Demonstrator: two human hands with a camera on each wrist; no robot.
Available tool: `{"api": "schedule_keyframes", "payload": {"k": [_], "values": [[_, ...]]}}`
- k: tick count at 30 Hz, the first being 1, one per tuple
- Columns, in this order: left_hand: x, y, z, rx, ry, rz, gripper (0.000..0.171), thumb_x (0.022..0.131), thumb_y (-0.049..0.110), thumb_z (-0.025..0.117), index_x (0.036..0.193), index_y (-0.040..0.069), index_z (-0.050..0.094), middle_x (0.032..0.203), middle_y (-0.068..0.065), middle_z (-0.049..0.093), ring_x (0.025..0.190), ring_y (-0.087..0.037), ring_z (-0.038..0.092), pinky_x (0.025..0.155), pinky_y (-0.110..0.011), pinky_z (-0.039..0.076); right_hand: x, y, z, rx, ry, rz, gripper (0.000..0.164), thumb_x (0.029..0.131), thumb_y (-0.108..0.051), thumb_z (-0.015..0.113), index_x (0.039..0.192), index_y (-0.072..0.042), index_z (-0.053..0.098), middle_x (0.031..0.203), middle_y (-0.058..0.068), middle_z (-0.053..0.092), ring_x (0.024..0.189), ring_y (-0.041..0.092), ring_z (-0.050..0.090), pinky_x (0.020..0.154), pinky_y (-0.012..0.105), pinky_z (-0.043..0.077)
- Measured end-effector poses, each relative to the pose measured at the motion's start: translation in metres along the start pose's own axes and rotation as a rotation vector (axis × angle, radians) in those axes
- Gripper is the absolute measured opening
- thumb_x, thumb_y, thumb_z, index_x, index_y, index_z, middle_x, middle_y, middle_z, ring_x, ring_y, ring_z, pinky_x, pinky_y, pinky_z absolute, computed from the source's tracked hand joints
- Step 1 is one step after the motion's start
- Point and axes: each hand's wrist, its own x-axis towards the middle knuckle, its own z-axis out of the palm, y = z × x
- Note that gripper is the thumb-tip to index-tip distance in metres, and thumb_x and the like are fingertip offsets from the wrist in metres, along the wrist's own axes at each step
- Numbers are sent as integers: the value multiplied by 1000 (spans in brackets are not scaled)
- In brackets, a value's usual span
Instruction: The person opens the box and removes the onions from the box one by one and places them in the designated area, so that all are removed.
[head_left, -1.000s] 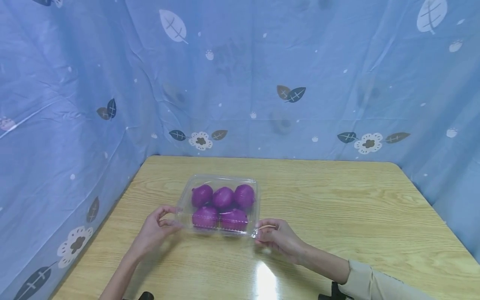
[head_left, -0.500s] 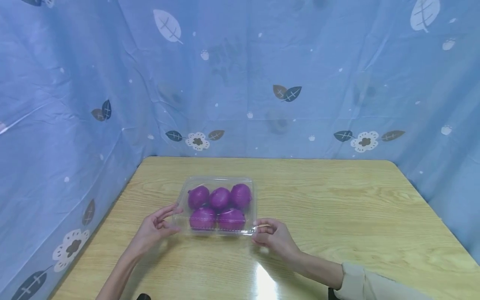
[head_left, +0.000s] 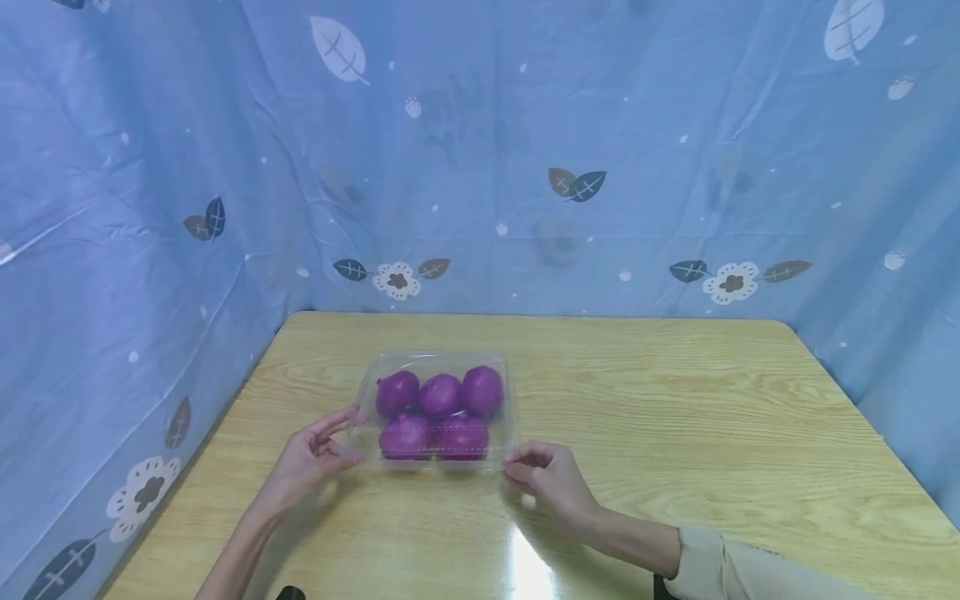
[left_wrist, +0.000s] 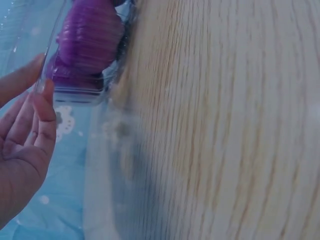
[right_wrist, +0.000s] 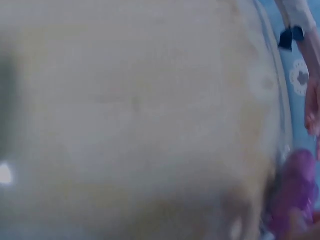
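Note:
A clear plastic clamshell box (head_left: 431, 364) sits on the left half of the table, with several round purple onions (head_left: 440, 395) inside. My left hand (head_left: 306, 458) pinches its left rim near the front corner. In the left wrist view, the thumb and forefinger of the left hand (left_wrist: 27, 135) meet at the rim beside the purple onion (left_wrist: 90, 37). At the front right corner of the box, the thumb and fingertips of my right hand (head_left: 553, 487) pinch the edge. The right wrist view is blurred, with an onion (right_wrist: 295, 190) at its lower right.
A wood-grain table (head_left: 675, 400) bears the box and stretches to its right. Blue curtain (head_left: 480, 150) with leaf and flower prints stands behind the table and along both sides. Light glares on the table front.
The box has turned slightly straighter to the table edge. My right fingertips have shifted a little at its front right corner. The left hand keeps its hold; the head view has shifted slightly.

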Motion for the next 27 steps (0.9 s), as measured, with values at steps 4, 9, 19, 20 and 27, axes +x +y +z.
{"api": "schedule_keyframes", "payload": {"k": [4,9,19,20,27], "values": [[1,1,0,3,-11,5,69,82,1,72,143,-1,39,139,-26,46,77,-16,64,76,-27,54,8,-6,-12,-424,-34,-235,44,83,-20,75,114,3,55,111,13,56,91,21,59,79,31,54],[-1,2,-3,18,-14,38,69,83,2,71,143,-1,38,138,-26,47,75,-13,60,72,-27,54,31,-17,-28,-896,22,-832,52,80,-19,78,119,2,51,122,15,48,96,26,62,77,28,55],[-4,1,-3,3,19,48,74,82,4,74,145,3,36,136,-26,46,78,-13,63,72,-26,54,69,-43,-41,-1029,-81,-1406,29,105,-14,35,104,0,61,97,10,59,82,18,62,71,22,53],[-5,1,-3,15,23,45,68,82,6,74,142,1,41,138,-25,45,80,-14,64,73,-27,54,72,-46,-41,-1034,-65,-1409,30,105,-15,35,103,1,61,97,10,60,83,19,63,72,22,54],[-7,0,-3,85,38,14,65,80,11,77,135,-7,47,146,-21,40,80,-14,67,76,-25,55,103,-78,-43,-963,46,-1362,10,95,-6,56,95,2,61,89,10,62,78,21,64,73,21,54]]}}
